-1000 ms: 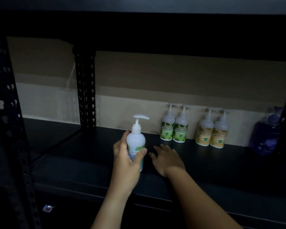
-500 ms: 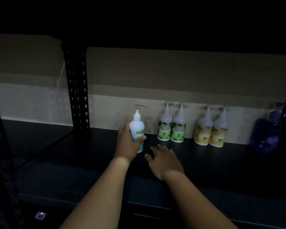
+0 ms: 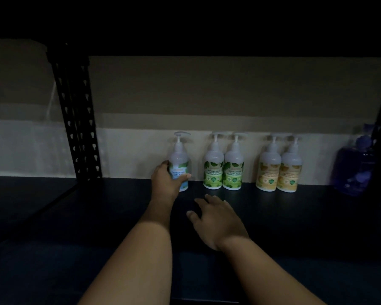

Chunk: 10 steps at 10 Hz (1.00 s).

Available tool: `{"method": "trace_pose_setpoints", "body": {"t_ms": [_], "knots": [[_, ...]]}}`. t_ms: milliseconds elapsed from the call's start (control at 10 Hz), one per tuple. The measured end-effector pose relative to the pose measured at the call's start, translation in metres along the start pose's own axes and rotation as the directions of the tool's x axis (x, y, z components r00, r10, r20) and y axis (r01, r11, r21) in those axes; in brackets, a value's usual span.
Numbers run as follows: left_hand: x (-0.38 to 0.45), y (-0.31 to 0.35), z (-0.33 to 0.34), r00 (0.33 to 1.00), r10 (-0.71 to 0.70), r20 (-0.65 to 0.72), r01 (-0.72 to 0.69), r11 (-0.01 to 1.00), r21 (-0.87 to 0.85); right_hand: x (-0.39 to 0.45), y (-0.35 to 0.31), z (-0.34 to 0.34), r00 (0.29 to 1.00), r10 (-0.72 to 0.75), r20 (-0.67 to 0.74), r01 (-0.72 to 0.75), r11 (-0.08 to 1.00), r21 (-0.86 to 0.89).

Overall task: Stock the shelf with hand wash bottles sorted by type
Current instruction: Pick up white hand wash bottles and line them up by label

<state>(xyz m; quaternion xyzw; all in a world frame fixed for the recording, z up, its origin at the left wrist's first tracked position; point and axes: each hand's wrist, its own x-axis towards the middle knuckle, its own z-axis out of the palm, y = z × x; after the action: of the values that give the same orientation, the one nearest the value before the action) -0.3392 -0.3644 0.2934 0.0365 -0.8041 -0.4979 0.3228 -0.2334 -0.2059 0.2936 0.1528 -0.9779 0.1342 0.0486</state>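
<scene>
blue-label bottle (image 3: 179,167) gripped by left hand (image 3: 166,180); right hand (image 3: 216,219) flat, empty; two green-label bottles (image 3: 223,172), two yellow-label bottles (image 3: 278,175)

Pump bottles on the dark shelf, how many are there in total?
6. Blue-labelled white pump bottle in the left hand; two green-labelled white bottles at centre; two yellow-labelled white bottles; purple translucent bottle far right. More may hide in shadow.
</scene>
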Motion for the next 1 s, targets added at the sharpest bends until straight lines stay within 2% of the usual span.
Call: {"method": "trace_pose_setpoints", "body": {"t_ms": [200,600,1000], "knots": [[0.004,-0.003,0.003,1.0,-0.007,0.006,0.007,0.999,-0.041,-0.001,0.0,0.0,1.0,-0.008,-0.02,0.008,1.0,0.017],[0.014,-0.012,0.011,1.0,0.011,0.024,-0.015,0.986,0.164,0.0,0.001,0.0,1.0,-0.009,-0.028,0.011,0.999,0.039],[0.014,-0.012,0.013,0.998,0.018,0.06,-0.029,0.982,0.185,-0.002,0.001,-0.001,1.0,-0.008,-0.026,0.009,0.999,0.048]]}}
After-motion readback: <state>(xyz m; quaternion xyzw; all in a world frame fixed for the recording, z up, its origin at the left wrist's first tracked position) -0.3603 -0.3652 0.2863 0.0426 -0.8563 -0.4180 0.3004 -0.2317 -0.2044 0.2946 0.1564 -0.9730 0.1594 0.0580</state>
